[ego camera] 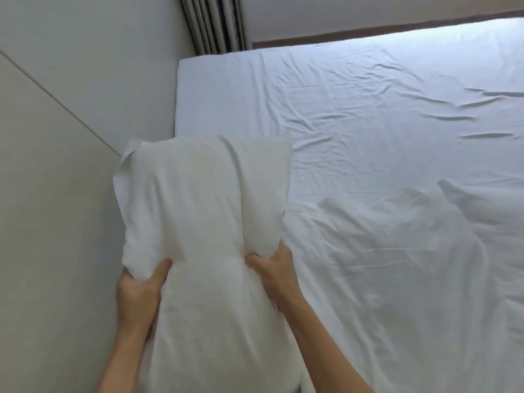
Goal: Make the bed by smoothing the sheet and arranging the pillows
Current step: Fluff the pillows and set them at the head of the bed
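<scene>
I hold a white pillow (204, 199) up in front of me, over the left edge of the bed. My left hand (141, 287) grips its left side, thumb on the front. My right hand (273, 269) pinches the fabric on its right side. The white sheet (368, 123) covers the mattress and is wrinkled, with creases across the middle and the right. A rumpled white cover or second pillow (411, 236) lies on the near right part of the bed; I cannot tell which.
A pale wall (56, 165) runs close along the bed's left side. Grey curtains (212, 24) hang at the far corner. A brown strip (368, 31) runs along the bed's far edge below another wall.
</scene>
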Demonstrator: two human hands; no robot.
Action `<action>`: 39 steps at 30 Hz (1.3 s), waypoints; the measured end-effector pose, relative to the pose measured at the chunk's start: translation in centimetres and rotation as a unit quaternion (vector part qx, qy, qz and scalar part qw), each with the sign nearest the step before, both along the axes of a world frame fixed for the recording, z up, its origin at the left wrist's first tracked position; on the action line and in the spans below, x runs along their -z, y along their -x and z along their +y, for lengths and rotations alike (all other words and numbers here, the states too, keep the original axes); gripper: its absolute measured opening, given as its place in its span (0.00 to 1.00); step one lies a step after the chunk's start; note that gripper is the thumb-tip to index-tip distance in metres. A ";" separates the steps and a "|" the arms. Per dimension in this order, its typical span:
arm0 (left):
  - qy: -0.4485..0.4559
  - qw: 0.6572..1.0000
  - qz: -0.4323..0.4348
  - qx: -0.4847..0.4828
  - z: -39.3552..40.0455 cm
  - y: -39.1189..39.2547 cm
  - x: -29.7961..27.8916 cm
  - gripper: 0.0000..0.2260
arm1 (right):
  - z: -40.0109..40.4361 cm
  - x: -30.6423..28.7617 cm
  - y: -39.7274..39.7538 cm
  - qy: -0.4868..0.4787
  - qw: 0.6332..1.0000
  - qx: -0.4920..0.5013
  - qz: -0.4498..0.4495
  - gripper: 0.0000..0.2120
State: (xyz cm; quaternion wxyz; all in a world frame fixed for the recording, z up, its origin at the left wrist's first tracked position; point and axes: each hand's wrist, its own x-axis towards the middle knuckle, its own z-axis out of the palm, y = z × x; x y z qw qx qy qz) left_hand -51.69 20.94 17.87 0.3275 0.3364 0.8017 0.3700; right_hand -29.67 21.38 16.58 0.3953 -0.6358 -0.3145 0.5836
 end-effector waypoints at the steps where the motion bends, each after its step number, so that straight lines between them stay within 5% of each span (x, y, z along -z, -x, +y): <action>1: -0.016 1.000 0.011 0.008 -0.3 -1.4 -2.4 0.19 | -0.6 -2.0 -1.6 -0.013 1.000 0.004 0.010 0.16; 8: -0.104 0.983 0.084 0.123 -3.9 -16.8 -17.0 0.16 | -8.2 -10.8 -16.2 -0.074 0.994 0.064 0.057 0.12; 18: -0.165 0.961 0.130 0.181 -14.9 -37.2 -27.1 0.16 | -20.3 -18.0 -36.6 -0.131 0.983 0.083 0.100 0.14; 26: -0.135 0.986 0.043 0.086 -20.5 -42.0 -21.6 0.15 | -20.6 -20.6 -44.4 -0.136 0.988 0.065 0.018 0.10; 33: -0.097 0.994 -0.041 -0.011 -25.6 -40.0 -15.2 0.17 | -20.9 -17.8 -41.9 -0.083 0.996 -0.021 -0.026 0.09; 39: -0.054 0.997 -0.062 -0.006 -29.9 -37.5 -10.8 0.20 | -25.3 -14.0 -39.3 -0.047 0.998 0.004 -0.050 0.11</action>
